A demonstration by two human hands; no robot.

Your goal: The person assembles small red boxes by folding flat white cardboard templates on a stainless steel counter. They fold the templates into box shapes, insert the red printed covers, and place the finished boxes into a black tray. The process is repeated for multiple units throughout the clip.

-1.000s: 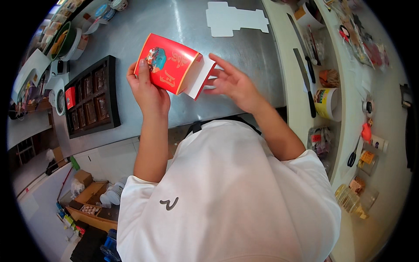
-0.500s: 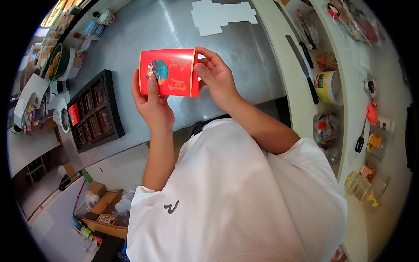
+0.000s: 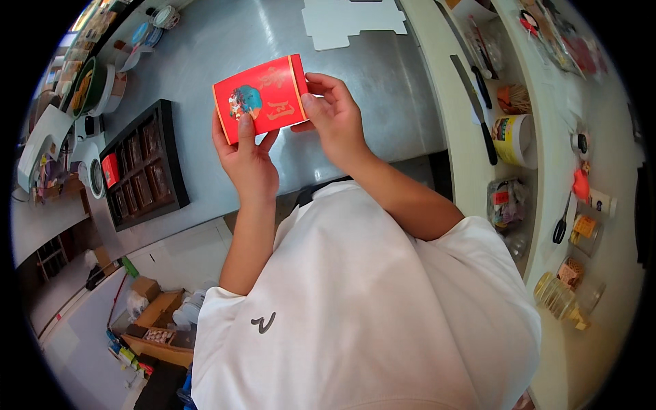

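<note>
A red cardboard box (image 3: pixel 263 92) with gold trim and a teal picture is raised over the metal table, tilted so its right side sits higher. My left hand (image 3: pixel 247 157) grips its lower left part, thumb on the front face and fingers behind. At the right end, my right hand (image 3: pixel 335 113) holds the edge, its thumb against the gold-trimmed side and its other fingers partly hidden behind. To the left on the table lies a black tray (image 3: pixel 179 174) with compartments holding dark wrapped pieces, and a small red packet (image 3: pixel 110 170) in one of them.
A flat white cardboard blank (image 3: pixel 331 27) lies at the table's far side. Long knives (image 3: pixel 471 96) rest on the ledge at right, beside a yellow-labelled tub (image 3: pixel 514 140). A digital scale (image 3: pixel 85 154), a green bowl (image 3: pixel 87 89) and small containers crowd the left side.
The red box has tilted, its right end rising and its left end dropping slightly. My left hand has shifted a little right with it. The whole view has moved slightly.
</note>
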